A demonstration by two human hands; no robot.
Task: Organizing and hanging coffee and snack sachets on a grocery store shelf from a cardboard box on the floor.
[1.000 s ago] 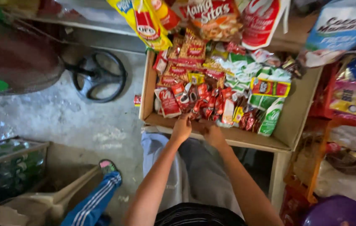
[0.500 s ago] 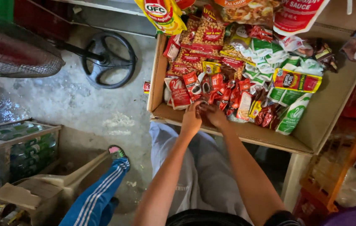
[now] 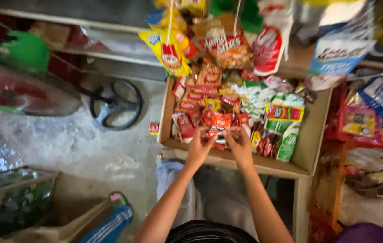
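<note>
Red sachet (image 3: 219, 127): pinched by left hand (image 3: 199, 146) at 9 o'clock, right hand (image 3: 240, 143) at 3; best held taut over cardboard box (image 3: 310, 135)

A small shop: hanging snack packets (image 3: 173, 49) above a sachet-filled cardboard box (image 3: 310, 139)

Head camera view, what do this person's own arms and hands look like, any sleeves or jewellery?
Both forearms are bare, with no sleeves in view. The left hand and right hand wear no gloves, and no watch, bracelet or ring shows. The fingers are slim; finer detail is too blurred to tell.
</note>
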